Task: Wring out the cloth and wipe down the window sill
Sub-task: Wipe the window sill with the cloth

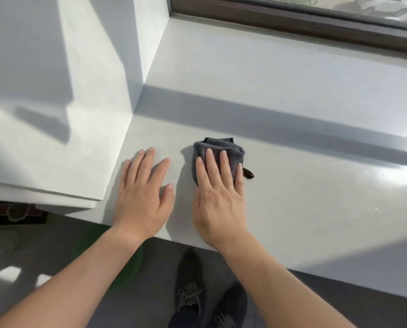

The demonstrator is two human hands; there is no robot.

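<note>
You are at the wiping step: your right hand (217,188) presses flat on the folded cloth (221,147) near the window sill (292,95) corner; your left hand (145,190) rests flat, empty, beside it. Next, I'd judge, sweep rightward along the sill.

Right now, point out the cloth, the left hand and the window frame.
cloth (221,144), head view, bare folded far end.
left hand (142,197), head view, its back.
window frame (292,21), head view, dark bottom rail.
</note>
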